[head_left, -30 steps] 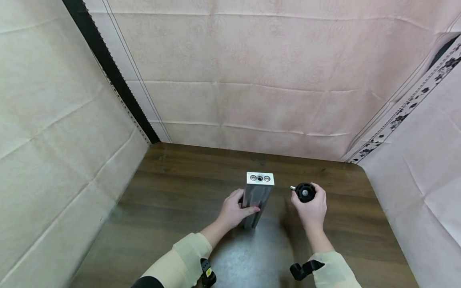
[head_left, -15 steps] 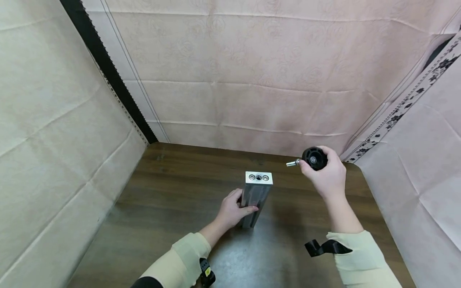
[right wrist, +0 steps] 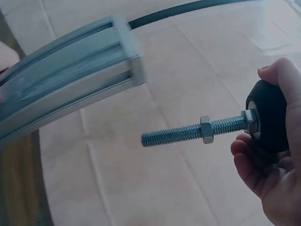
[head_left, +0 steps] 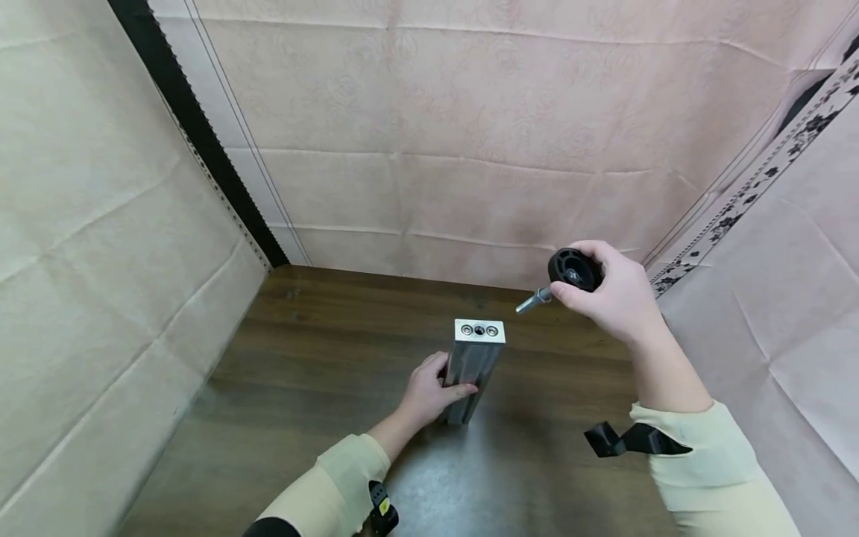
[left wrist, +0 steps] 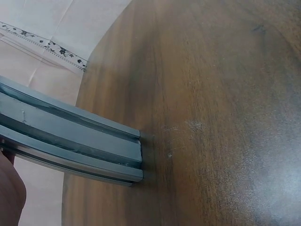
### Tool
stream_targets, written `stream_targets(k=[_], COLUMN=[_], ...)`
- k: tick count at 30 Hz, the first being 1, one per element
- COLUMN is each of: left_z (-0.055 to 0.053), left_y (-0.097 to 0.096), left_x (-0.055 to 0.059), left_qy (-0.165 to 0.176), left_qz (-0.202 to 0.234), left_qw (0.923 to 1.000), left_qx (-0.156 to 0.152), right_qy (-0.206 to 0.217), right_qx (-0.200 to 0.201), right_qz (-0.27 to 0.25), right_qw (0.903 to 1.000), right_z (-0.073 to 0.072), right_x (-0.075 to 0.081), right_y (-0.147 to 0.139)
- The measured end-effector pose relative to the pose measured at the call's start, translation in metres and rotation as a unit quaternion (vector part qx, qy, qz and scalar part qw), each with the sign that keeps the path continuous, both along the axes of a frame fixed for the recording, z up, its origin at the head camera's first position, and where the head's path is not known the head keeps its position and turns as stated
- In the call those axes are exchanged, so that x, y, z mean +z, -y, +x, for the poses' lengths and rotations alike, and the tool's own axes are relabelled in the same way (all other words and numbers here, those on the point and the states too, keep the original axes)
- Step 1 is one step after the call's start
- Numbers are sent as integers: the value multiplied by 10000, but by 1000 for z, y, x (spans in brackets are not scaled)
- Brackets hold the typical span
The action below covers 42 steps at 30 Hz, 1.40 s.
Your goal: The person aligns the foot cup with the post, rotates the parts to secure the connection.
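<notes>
Right hand [head_left: 620, 292] with threaded foot [head_left: 572, 268], now higher

A brown wood-grain table [head_left: 302, 388] is taking up the lower part of the head view, its grain running pretty much side to side. The back wall [head_left: 429, 104] is looking pinkish-cream and fabric-y, with long fold creases [head_left: 335, 151] crossing it. The left wall [head_left: 101, 283] is leaning creamy-green, while the right wall [head_left: 792, 298] is going more greyish-white. A black strip [head_left: 203, 134] is slanting down the back left corner, and a flower border [head_left: 761, 179] is slanting down the right one. Light is bouncing off the near part of the table, leaving a kinda hazy glare patch [head_left: 443, 477].
</notes>
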<state>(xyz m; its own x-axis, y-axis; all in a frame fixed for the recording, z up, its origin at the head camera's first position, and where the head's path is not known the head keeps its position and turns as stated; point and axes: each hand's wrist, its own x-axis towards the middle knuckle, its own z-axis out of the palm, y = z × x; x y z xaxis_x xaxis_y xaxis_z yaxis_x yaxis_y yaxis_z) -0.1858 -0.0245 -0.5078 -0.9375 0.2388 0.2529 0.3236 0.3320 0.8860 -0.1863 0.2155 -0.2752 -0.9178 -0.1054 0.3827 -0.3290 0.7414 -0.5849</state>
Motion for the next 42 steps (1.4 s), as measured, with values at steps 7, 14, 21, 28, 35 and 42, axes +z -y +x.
stream_targets(k=[7,14,21,28,35,42], left_z=[0,0,-2,-2,-3,-4], left_y=[3,3,2,3,5,5], left_x=[3,3,3,5,6,7], left_qy=[34,410,503,587,750,826], left_qz=[-84,-96,-58,74,58,120], left_qw=[9999,9988,9981,9975,9963,9955], left_qx=[-85,-232,-339,-388,-420,-443], right_qy=[105,321,404,446,491,272], right_qx=[456,1074,1453,1696,1837,1903], right_qz=[-71,-228,-177,-46,165,605], right_qw=[9989,9934,9884,9845,9816,9795], right_z=[1,-2,-5,-7,-8,-12], right_x=[19,26,30,33,36,40], right_y=[7,21,29,39,46,52])
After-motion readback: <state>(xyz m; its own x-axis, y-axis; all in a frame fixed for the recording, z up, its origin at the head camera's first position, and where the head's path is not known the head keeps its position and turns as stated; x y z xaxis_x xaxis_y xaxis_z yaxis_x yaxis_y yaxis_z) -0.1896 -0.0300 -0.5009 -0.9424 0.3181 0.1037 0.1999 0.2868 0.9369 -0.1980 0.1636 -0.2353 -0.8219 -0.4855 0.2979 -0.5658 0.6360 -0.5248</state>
